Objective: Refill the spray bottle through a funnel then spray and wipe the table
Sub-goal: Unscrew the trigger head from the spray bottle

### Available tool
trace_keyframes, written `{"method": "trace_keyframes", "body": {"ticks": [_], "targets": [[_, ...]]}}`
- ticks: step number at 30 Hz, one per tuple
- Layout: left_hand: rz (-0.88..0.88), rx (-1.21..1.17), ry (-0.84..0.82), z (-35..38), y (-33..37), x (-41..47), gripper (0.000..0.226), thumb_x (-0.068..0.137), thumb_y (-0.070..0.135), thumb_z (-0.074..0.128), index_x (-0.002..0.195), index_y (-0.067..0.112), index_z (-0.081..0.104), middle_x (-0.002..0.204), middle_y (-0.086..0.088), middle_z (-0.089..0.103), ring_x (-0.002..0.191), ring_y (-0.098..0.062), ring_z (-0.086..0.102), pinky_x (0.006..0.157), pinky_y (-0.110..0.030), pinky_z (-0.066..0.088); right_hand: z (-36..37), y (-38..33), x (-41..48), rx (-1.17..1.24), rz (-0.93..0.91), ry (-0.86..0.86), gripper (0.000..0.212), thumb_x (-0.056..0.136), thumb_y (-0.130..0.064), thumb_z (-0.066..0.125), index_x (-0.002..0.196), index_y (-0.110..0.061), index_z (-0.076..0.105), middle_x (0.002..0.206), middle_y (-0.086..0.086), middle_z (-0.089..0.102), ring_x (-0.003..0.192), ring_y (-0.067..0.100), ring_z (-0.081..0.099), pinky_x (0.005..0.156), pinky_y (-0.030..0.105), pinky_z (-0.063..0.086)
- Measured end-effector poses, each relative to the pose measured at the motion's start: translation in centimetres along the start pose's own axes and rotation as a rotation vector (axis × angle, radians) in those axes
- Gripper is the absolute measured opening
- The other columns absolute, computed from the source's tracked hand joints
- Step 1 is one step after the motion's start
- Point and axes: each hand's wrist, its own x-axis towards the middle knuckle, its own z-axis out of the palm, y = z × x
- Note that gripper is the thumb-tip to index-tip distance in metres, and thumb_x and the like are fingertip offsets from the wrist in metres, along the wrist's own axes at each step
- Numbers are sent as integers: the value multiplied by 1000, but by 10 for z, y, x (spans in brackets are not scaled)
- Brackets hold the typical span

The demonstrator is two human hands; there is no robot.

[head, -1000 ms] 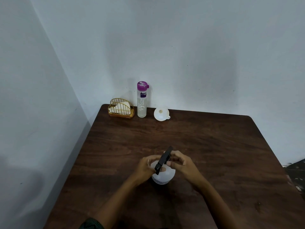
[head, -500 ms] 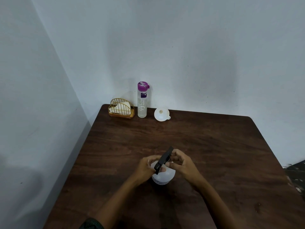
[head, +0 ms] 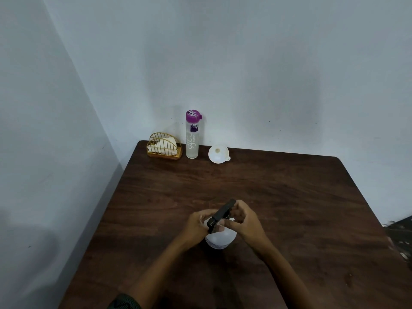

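On table (head: 289, 192), left hand (head: 196, 226) tight round spray bottle (head: 220, 238); right hand (head: 245, 221) round its neck.

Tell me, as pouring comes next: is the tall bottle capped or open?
Capped: the purple lid sits on the upright tall bottle.

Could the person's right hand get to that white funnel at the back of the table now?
Probably yes: only bare table lies between the right hand and the funnel. But it is gripping the black top of the spray bottle and would have to let go.
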Motion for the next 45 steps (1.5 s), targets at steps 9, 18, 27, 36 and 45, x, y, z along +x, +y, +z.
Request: {"method": "trace_keyframes", "body": {"ticks": [9,18,27,36,45], "targets": [[-24,18,8,-1,-5,3,34,70,13,79,103,20,71,106,3,71,105,-15,64,96,-43,50,-7,3,-3,-84,-4,-85,24,90,-12,57,113,-18,60,116,-1,55,107,9,55,90,23,47],[-7,17,20,0,0,-1,25,82,3,65,104,13,70,100,-1,71,94,-15,68,79,-24,55,4,-5,-1,-12,-14,-12,33,74,-7,74,100,-21,59,102,-4,65,94,7,62,77,20,50],[-42,4,17,-1,-2,0,30,72,10,77,99,21,72,100,6,71,100,-13,65,87,-31,54,1,-8,-3,-49,-59,11,26,76,-6,72,99,-14,65,102,-2,62,93,3,59,77,14,49],[-34,49,16,-1,-1,-1,36,73,11,77,98,35,65,101,21,65,95,12,59,75,-8,48,-15,-23,-8,60,-74,9,24,82,-4,66,106,-7,63,104,9,65,95,13,65,78,18,51],[-36,90,4,-2,-8,1,40,75,22,77,112,27,64,115,13,64,109,-5,57,88,-21,49,-31,-42,-15,214,-86,78,26,82,-7,65,101,-25,67,103,9,69,100,20,65,82,27,52]]}}
